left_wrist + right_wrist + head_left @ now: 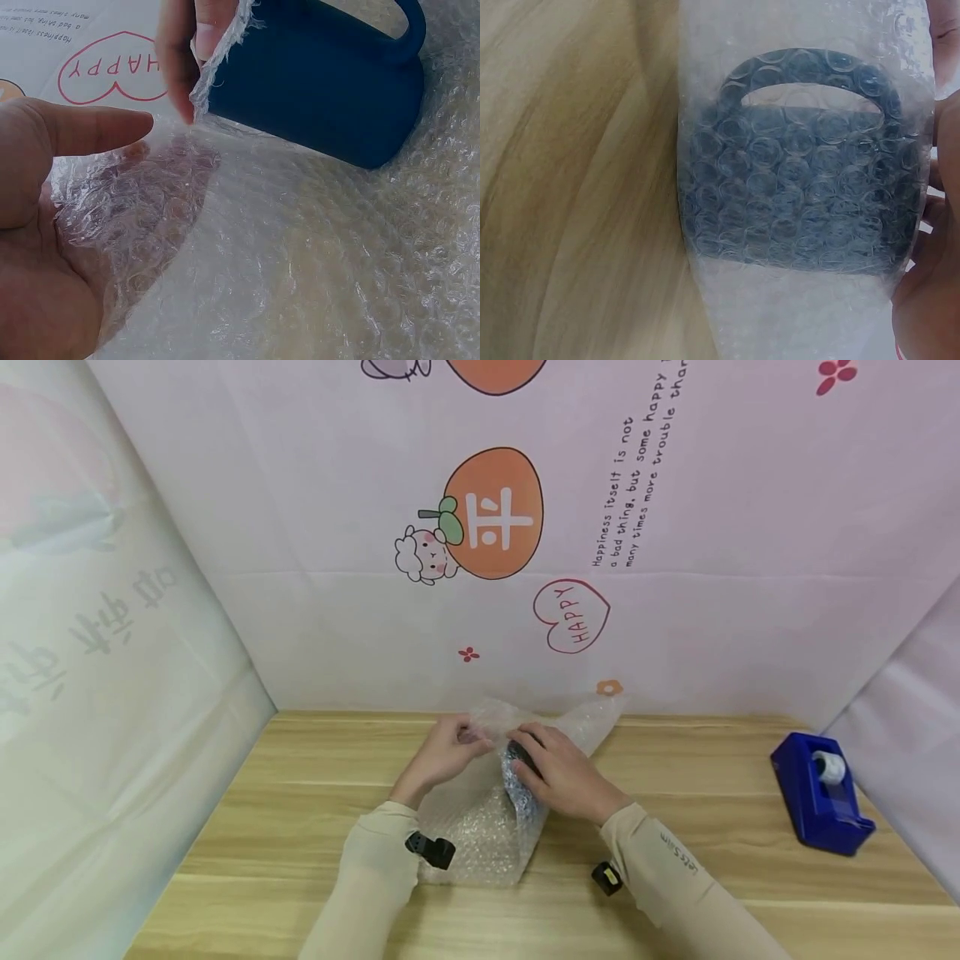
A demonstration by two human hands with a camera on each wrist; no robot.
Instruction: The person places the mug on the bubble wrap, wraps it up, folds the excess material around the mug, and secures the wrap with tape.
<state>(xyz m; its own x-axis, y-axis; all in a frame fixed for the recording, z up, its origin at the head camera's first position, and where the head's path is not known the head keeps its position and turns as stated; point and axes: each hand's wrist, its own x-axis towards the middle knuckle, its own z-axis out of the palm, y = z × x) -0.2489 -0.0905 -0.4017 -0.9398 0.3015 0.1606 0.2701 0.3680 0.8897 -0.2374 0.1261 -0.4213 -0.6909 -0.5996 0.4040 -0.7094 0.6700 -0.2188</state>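
A dark blue mug lies tilted in a sheet of bubble wrap on the wooden table. One layer covers the mug's handle side in the right wrist view, while the left wrist view shows its other side bare. My right hand grips the mug at its rim end, together with the wrap's edge. To the left, my left hand lifts part of the sheet; its thumb stretches out straight, apart from the film, and its fingers lie behind the clear layer. Their exact bend is blurred by the wrap.
A blue tape dispenser with a roll of tape stands at the table's right side. The wooden tabletop meets a printed white backdrop behind the wrap. Similar sheets hang left and right.
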